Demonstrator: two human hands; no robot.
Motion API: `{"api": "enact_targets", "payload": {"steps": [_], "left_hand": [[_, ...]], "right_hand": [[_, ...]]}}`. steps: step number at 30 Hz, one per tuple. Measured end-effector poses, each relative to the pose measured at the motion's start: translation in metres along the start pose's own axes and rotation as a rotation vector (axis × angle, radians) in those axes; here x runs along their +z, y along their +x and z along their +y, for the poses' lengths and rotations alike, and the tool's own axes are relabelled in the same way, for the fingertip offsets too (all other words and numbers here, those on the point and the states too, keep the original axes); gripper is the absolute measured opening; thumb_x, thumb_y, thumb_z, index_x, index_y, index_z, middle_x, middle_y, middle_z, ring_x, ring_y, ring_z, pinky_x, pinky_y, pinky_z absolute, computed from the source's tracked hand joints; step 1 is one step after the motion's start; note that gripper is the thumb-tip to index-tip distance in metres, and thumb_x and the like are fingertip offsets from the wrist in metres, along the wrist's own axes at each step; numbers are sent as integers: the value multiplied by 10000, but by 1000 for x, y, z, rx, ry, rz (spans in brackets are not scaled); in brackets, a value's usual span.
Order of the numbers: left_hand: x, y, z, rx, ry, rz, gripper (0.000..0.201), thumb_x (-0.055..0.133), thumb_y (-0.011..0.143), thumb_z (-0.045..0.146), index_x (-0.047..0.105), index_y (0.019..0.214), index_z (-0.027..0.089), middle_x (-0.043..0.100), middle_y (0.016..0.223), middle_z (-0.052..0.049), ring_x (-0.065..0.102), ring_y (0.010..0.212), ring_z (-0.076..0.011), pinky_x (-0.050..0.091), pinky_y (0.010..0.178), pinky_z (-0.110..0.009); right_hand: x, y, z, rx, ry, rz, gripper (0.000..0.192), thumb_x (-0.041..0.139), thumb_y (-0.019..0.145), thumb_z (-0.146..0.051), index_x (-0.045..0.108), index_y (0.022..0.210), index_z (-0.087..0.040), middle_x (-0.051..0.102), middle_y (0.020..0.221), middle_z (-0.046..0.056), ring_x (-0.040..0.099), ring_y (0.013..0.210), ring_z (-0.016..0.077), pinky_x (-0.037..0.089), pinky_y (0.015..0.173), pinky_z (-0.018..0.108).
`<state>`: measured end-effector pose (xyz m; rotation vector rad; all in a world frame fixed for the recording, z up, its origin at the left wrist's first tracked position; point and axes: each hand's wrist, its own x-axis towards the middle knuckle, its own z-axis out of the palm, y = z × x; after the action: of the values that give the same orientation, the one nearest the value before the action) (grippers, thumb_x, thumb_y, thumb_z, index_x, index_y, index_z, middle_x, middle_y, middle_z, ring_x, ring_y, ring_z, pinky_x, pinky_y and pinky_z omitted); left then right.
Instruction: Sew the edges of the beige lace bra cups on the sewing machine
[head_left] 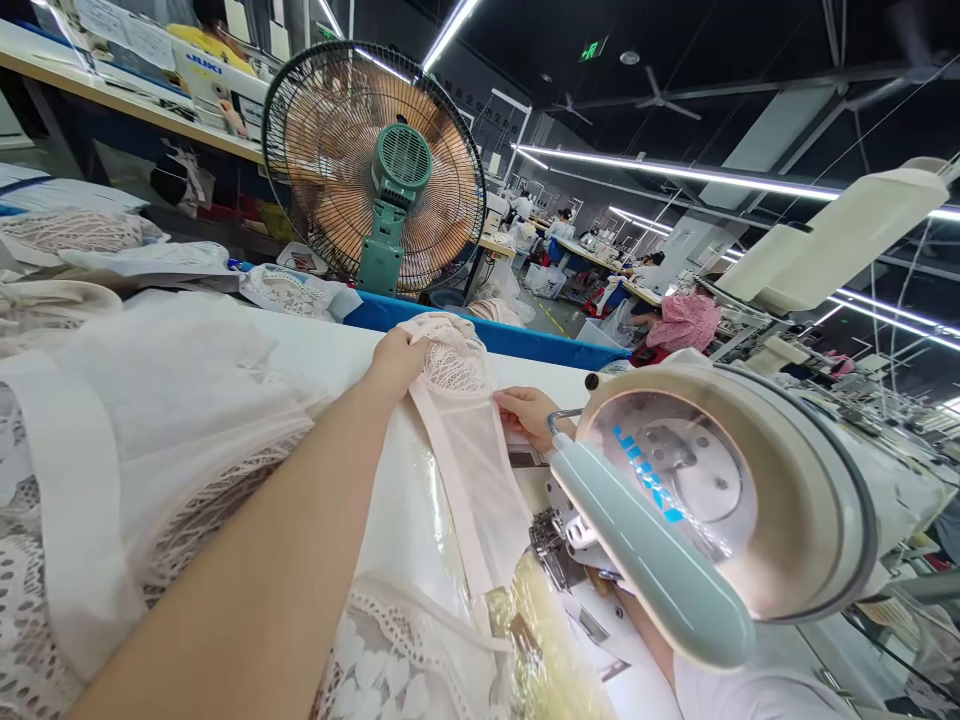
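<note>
A pale pink lace garment piece [457,400] is stretched across the white sewing table [315,345], out beyond the needle area of the sewing machine [720,500]. Its far, lacy end is pinched in the left hand [397,362], fingers closed over the fabric edge, the forearm running back toward the near left. Its right edge is gripped by the right hand [529,412], fingers closed on the mesh, just beside the machine head and partly hidden behind it. The two hands are held apart, with the fabric taut between them, and the mesh strip trails near toward the presser foot [551,545]. White lace and mesh pieces [135,440] are heaped on the near left of the table. A large standing fan [375,165] is seen far behind the table, and other workers are seated at benches far right.
</note>
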<state>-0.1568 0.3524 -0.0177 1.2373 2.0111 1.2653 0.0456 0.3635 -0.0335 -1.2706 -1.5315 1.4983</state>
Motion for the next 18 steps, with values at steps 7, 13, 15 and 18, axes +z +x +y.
{"api": "enact_targets", "payload": {"steps": [7, 13, 15, 18], "left_hand": [[1, 3, -6, 10, -71, -65, 196, 433, 808, 326, 556, 831, 175, 662, 896, -82, 620, 790, -202, 443, 531, -248], [0, 5, -9, -12, 33, -91, 222, 461, 810, 307, 599, 889, 154, 675, 947, -116, 640, 858, -235, 493, 628, -286], [-3, 2, -7, -26, 119, -64, 272, 510, 785, 293, 590, 980, 121, 656, 997, -165, 629, 908, -290, 504, 692, -350], [-8, -5, 3, 19, 247, 24, 440, 538, 770, 251, 503, 1163, 56, 531, 1190, -258, 527, 1100, -376, 452, 866, -461]], "right_hand": [[6, -8, -6, -54, 240, -63, 410, 836, 429, -412, 610, 628, -134, 556, 501, -19, 494, 464, 79, 410, 428, 191], [8, -10, -5, -79, 323, -85, 431, 854, 404, -402, 636, 667, -139, 620, 554, -3, 564, 518, 107, 470, 495, 221], [7, -9, -3, -78, 325, -96, 423, 856, 422, -385, 643, 690, -137, 631, 569, 4, 579, 534, 120, 486, 517, 241], [4, -6, -2, -75, 314, -121, 390, 852, 460, -366, 646, 695, -132, 636, 578, 15, 593, 556, 131, 499, 539, 257]]}}
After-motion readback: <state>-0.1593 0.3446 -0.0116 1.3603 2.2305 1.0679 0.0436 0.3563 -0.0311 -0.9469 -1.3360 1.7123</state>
